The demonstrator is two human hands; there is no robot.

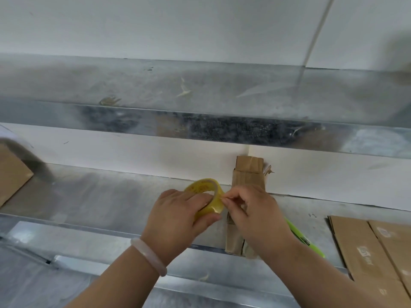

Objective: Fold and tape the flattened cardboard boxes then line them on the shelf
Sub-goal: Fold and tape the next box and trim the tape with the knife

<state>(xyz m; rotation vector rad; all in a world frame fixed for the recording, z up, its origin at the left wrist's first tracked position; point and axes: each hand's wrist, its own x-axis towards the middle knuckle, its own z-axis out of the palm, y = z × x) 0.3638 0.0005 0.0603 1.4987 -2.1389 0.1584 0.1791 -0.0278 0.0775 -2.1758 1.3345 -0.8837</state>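
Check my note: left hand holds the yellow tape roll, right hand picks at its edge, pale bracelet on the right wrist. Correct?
No. The head view shows the pale bracelet on the left wrist; left hand holds the yellow tape roll, right hand picks at its edge.

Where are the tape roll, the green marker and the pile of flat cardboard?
tape roll [200,186]: head view, upper arc of the yellow ring.
green marker [311,245]: head view, lower part of its barrel.
flat cardboard pile [355,245]: head view, top sheet's bare face.
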